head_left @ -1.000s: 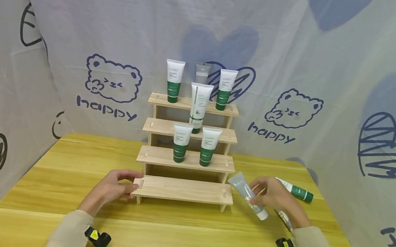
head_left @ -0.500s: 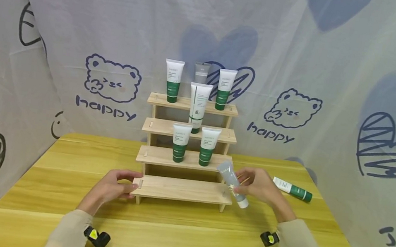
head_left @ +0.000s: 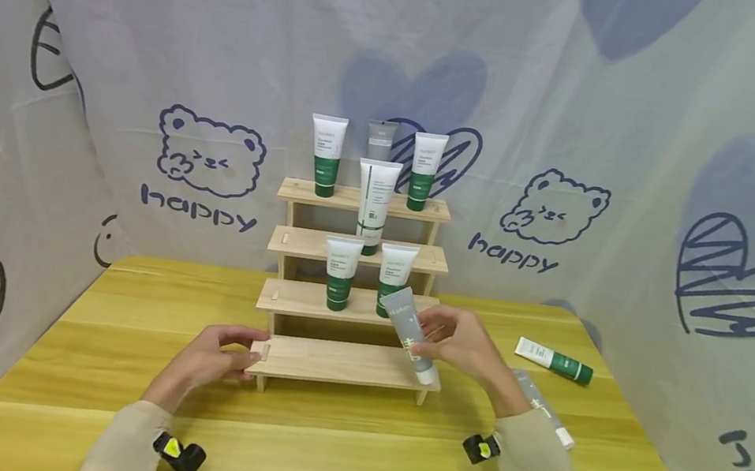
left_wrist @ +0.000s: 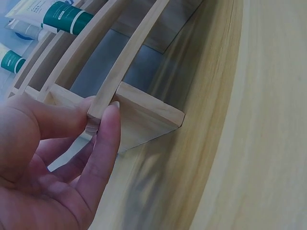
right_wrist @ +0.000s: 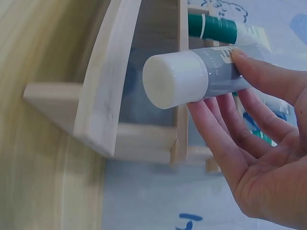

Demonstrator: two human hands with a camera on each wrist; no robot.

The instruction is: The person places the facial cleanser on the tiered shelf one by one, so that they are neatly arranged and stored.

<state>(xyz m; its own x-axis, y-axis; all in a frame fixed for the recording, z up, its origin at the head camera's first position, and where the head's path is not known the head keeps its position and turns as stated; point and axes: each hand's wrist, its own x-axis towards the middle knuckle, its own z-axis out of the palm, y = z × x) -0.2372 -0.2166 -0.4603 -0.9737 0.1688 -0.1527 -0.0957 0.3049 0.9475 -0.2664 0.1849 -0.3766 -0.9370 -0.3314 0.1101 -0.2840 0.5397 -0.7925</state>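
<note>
A grey tube with a white cap (head_left: 405,331) is pinched between the thumb and fingers of my right hand (head_left: 459,345). It tilts, cap down, over the right end of the lowest step; the right wrist view shows its cap (right_wrist: 175,79) apart from the wood. My left hand (head_left: 213,358) pinches the left end of the lowest board of the wooden stepped stand (head_left: 339,362), thumb above and fingers below in the left wrist view. Two white-and-green tubes (head_left: 341,272) stand on the second step, the right one partly behind the grey tube.
A taller white tube (head_left: 374,203) stands on the third step. Two white-and-green tubes (head_left: 327,156) and a grey tube (head_left: 381,139) stand at the top. On the table at right lie a white-and-green tube (head_left: 554,361) and another grey tube (head_left: 543,407). A patterned cloth (head_left: 233,25) hangs behind.
My right hand has carried the grey tube leftward and slightly up, from beside the stand to over its lowest step. The grey tube lying at right is now uncovered. My left hand keeps its hold.
</note>
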